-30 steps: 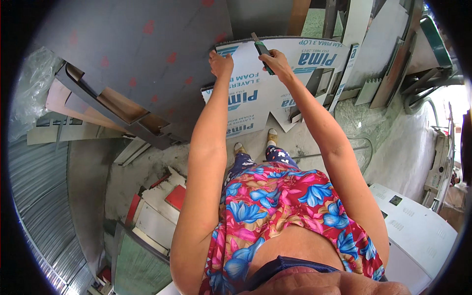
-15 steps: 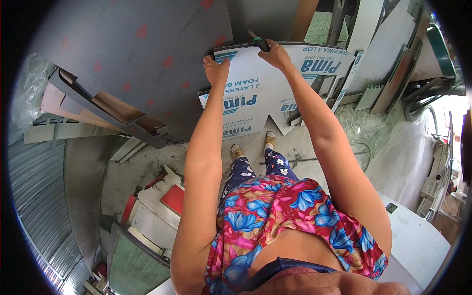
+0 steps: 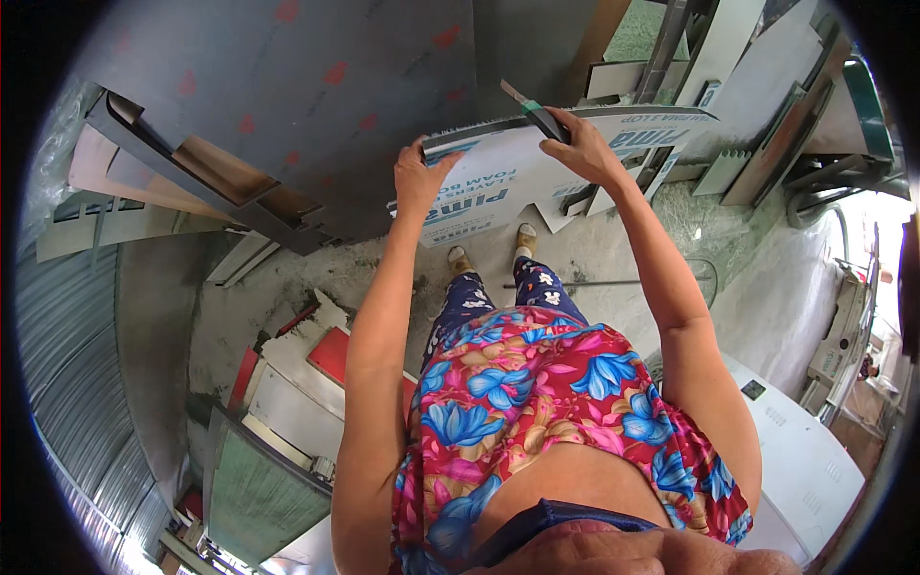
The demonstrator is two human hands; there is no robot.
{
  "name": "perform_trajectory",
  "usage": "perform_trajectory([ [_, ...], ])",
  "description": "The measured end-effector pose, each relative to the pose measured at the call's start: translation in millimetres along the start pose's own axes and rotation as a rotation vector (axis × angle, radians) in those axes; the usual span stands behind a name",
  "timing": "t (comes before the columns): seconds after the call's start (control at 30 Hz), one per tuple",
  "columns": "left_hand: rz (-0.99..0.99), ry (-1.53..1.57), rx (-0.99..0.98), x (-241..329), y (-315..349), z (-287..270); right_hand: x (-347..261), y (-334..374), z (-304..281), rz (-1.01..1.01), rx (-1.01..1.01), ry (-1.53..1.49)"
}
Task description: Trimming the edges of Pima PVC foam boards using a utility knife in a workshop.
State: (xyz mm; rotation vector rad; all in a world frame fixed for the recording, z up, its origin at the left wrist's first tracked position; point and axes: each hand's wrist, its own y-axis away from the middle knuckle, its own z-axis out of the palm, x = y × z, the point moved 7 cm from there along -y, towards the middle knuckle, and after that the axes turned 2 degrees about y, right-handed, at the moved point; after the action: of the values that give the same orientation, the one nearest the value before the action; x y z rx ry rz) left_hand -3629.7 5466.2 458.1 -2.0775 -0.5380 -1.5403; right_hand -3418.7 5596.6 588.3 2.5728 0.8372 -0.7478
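A white foam board [image 3: 537, 158] with blue print and a dark long edge is held out in front of me, tilted so that its face shows at a slant. My left hand [image 3: 422, 180] is closed round its left end, thumb on the printed face. My right hand [image 3: 581, 149] is at the upper edge further right, closed round a utility knife [image 3: 544, 119] with a green-and-black handle. The knife's blade points up and left, beyond the edge. Whether the right fingers also grip the board is hidden.
A large dark grey panel [image 3: 316, 86] with red marks leans ahead on the left. Several boards and offcuts [image 3: 757, 96] stand at the far right. Scrap pieces with a red panel [image 3: 335, 356] lie at lower left, and a white cabinet-like surface [image 3: 795, 450] is at lower right.
The board has tipped, so its face now looks narrower and its dark edge shows more. My right hand, with the knife, has moved right and closer; my left hand has come slightly closer.
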Motion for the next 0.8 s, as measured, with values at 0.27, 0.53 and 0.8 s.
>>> perform_trajectory([
  [0.27,0.262,0.018,-0.211,40.9,85.2,80.3,60.1,79.8,-12.8,0.13,-0.096,0.072],
  [0.53,0.206,0.271,-0.42,110.5,82.5,243.5,81.2,164.1,-105.2,0.054,0.044,0.47],
  [0.8,0.306,0.242,-0.254,99.2,98.0,264.0,84.0,182.1,-73.8,0.124,-0.051,0.516],
])
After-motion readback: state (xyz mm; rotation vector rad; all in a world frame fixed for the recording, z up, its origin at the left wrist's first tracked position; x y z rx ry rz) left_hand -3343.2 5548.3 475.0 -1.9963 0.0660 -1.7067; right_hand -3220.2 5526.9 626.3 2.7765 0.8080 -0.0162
